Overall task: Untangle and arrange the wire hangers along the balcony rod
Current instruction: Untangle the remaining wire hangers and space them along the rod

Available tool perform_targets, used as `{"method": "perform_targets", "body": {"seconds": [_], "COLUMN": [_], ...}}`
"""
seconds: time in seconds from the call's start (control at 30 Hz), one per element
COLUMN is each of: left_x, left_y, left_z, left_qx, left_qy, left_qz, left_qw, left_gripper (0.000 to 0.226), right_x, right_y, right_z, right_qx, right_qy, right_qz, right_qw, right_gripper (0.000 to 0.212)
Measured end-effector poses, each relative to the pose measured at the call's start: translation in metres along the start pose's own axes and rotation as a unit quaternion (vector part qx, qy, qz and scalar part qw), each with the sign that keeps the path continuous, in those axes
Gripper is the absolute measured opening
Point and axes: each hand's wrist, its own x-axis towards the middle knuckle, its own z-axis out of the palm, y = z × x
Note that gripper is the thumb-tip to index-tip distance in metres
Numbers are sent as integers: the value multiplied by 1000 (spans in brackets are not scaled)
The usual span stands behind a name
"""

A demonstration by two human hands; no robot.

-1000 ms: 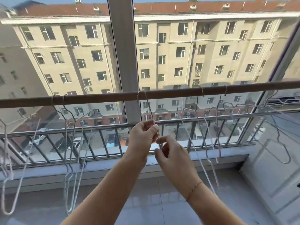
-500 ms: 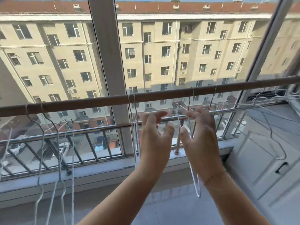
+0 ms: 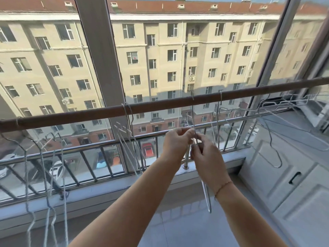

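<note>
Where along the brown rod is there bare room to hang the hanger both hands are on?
Bare stretches of the brown balcony rod: between the far-left tie and the paired white wire hooks, and between those hooks and the held grey wire hanger. Rightward it is crowded: another hook, then tangled white hangers. The left hand and right hand pinch the hanger.

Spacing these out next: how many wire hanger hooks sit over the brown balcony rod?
5 hooks: one far left, two together by the grey window post, one mid-rod, one just right of it. Tangled wire hangers far right may hide more.
</note>
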Motion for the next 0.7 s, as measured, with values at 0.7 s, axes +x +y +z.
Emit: {"method": "perform_targets", "body": {"seconds": [0.7], "left_x": [3], "left_y": [-20], "left_z": [-54], "left_qx": [119], "left_qy": [-14], "left_qz": [-104], "left_qw": [987], "left_gripper": [11], "right_x": [11], "right_y": [48], "right_z": [12], "right_qx": [15], "right_qy": [-131], "right_qz": [19], "right_qw": [991], "right_gripper": [25]}}
